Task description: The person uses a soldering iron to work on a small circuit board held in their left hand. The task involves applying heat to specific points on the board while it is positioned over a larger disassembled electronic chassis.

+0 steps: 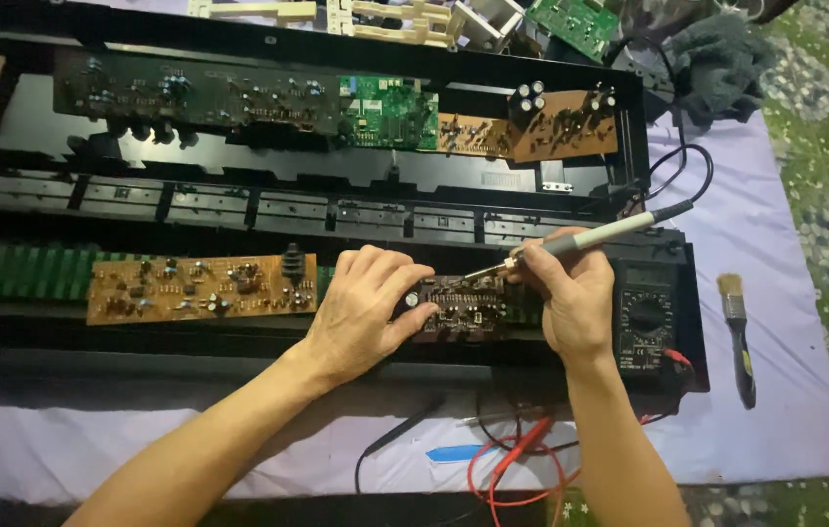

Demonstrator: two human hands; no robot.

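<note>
Small dark circuit board sits on the front edge of the black keyboard chassis, pinned between both hands. Left hand lies on the board's left end, fingers curled over and gripping it. Right hand, just right of the board, is closed around a soldering iron, tip touching the board's top edge. Right of the board: a black multimeter. Further right, a paintbrush on the worktop's purple cloth.

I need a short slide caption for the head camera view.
Left hand steadies a small circuit board; right hand holds a soldering iron.
</note>
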